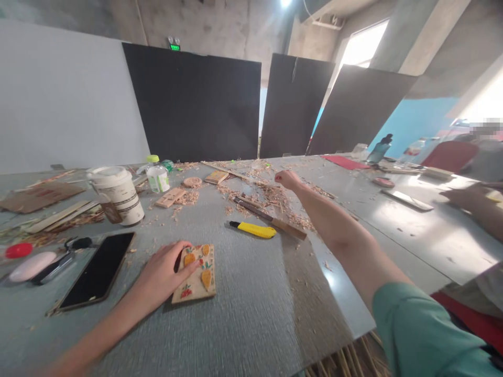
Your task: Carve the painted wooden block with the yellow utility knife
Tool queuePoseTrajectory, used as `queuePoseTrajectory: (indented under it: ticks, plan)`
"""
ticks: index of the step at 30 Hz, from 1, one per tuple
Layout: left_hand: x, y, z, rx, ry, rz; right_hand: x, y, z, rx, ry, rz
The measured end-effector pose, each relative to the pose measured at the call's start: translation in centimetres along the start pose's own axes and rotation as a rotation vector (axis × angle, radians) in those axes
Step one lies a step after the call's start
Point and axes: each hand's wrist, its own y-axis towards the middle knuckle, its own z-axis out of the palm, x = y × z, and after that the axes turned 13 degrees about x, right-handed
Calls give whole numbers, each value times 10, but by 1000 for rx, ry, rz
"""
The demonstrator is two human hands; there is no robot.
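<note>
My left hand (165,272) grips a small carved wooden board (195,293), thumb on its face and fingers around the left edge. The board bears orange and red painted shapes with bits of green, and is held low over the near table. Stretched far forward, my right hand (288,179) is curled closed above scattered wood shavings (275,195); what it may hold is hidden. Between my hands lie a yellow utility knife (255,229) and a long flat tool (257,210) with a brown end.
To the left are a phone (98,272), a white lidded cup (120,196) and a bottle with a green cap (157,178). Small wood pieces (172,198) lie farther back. Black panels (196,110) stand behind the table. At far right shows another person's hand (467,201).
</note>
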Motion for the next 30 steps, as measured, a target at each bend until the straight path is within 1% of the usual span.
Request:
queuePoseTrajectory:
  ticks: [5, 10, 13, 16, 18, 19, 22, 24, 27, 30]
  plan:
    - [-1, -1, -1, 4, 5, 2, -8, -7, -22, -69, -8, 61]
    - [0, -1, -2, -1, 7, 17, -10, -21, -43, -85, 1, 159]
    - [0, -1, -2, -13, 13, 24, -6, -32, -58, -97, 32, 209]
    - [2, -1, 1, -35, 32, 45, 7, -42, -73, -94, 83, 217]
    - [3, -1, 4, -40, 49, 53, 24, -50, -80, -82, 121, 174]
    - [3, -1, 5, -41, 56, 53, 36, -55, -81, -76, 140, 129]
    - [0, -3, 1, -80, 59, 62, 79, -76, -77, -49, 201, -45]
    - [-7, -7, -9, -156, 40, 80, 113, -97, -67, -27, 241, -187]
    - [-21, -16, -30, -319, 7, 118, 162, -138, -48, -17, 301, -413]
    - [-35, -28, -49, -396, -26, 239, 199, -177, -31, -19, 375, -606]
